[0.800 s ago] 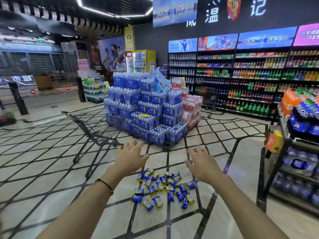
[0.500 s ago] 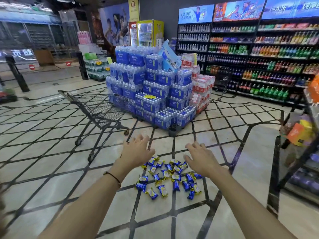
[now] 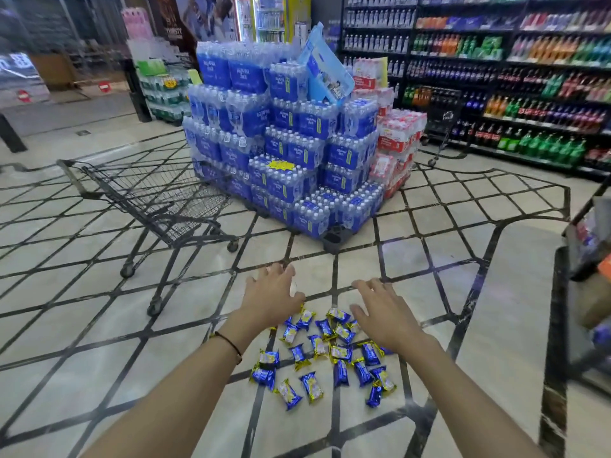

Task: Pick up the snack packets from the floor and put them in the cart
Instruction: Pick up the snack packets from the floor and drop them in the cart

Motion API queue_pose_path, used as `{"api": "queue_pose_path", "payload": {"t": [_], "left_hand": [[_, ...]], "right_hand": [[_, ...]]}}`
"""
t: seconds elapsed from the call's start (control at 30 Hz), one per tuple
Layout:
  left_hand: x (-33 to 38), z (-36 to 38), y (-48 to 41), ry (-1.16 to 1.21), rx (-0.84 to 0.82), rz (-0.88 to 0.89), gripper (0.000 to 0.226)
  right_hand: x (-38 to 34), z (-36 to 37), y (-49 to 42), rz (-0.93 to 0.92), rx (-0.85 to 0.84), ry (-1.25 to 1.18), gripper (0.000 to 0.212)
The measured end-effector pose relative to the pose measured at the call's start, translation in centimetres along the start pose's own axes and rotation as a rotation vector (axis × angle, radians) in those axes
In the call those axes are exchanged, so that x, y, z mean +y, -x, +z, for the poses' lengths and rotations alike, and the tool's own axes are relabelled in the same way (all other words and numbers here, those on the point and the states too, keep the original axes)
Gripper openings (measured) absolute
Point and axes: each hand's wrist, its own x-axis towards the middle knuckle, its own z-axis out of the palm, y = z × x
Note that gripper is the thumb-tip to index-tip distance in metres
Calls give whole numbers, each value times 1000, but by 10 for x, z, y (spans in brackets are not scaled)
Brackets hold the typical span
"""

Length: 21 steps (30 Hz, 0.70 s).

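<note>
Several small blue and gold snack packets (image 3: 325,355) lie scattered on the tiled floor in front of me. My left hand (image 3: 271,295) hovers over the far left edge of the pile, fingers spread, holding nothing. My right hand (image 3: 380,309) hovers over the far right edge, fingers also spread and empty. A dark wire shopping cart (image 3: 148,196) stands to the left beyond the pile, its basket holding nothing that I can see.
A tall stack of blue bottled-water packs (image 3: 281,140) on a pallet stands straight ahead, with red-labelled packs (image 3: 396,143) beside it. Drink shelves (image 3: 512,77) line the right wall. A display rack (image 3: 588,276) edges in at the right.
The view has dropped lower and closer to the floor. Both hands have reached down and forward toward the packets, staying open.
</note>
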Motion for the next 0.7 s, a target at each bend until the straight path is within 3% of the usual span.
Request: {"api": "queue_pose_path", "payload": {"t": [0.1, 0.27, 0.4, 0.6, 0.7], "left_hand": [[-1, 19, -57, -18, -23, -31, 59], [-15, 73, -135, -6, -34, -129, 49], [-34, 136, -175, 42, -49, -326, 49], [-78, 295, -219, 225, -187, -614, 55], [-103, 397, -239, 247, -300, -648, 56]], "right_hand": [[28, 22, -58, -29, -30, -31, 44], [70, 82, -149, -58, -73, -38, 44], [100, 148, -196, -18, -143, -56, 44], [130, 304, -241, 15, -192, -55, 44], [142, 407, -250, 22, -234, -59, 51]]}}
